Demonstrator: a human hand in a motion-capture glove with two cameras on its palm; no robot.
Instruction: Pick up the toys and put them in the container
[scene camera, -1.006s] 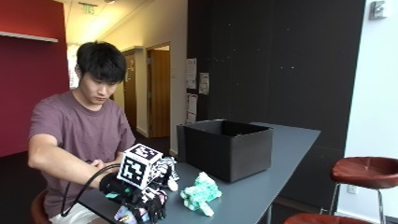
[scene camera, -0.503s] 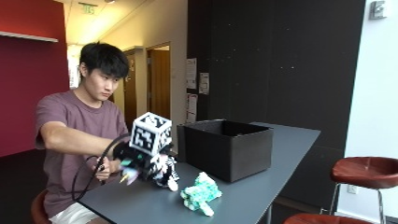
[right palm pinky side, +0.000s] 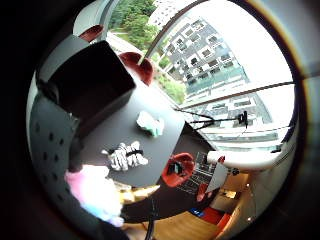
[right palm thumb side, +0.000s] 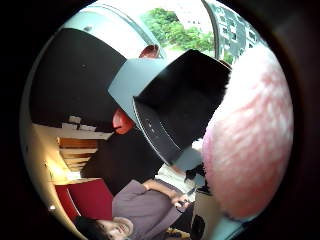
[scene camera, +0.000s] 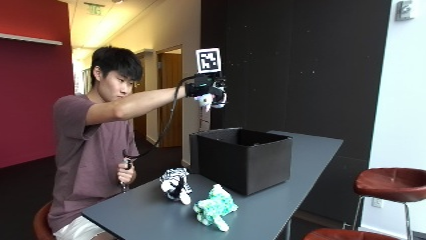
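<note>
My gloved right hand (scene camera: 206, 89) is raised high above the near edge of the black container (scene camera: 243, 157) and grips a pink and white plush toy (scene camera: 206, 101). The same toy (right palm thumb side: 250, 135) fills much of the thumb side palm view, and its pink and blue fur (right palm pinky side: 95, 192) shows in the little finger side palm view. A zebra-striped toy (scene camera: 175, 184) and a green and white toy (scene camera: 214, 206) lie on the grey table (scene camera: 140, 212) in front of the container. The container's open inside (right palm thumb side: 182, 102) looks dark.
The bare left hand (scene camera: 126, 175) rests at the table's near edge. Red stools (scene camera: 389, 182) stand beside the table's right side. The table's far end (scene camera: 313, 142) runs toward a dark wall.
The right hand has risen from the table with the pink toy, from beside the zebra toy to high above the container's near edge. The two other toys have stayed put.
</note>
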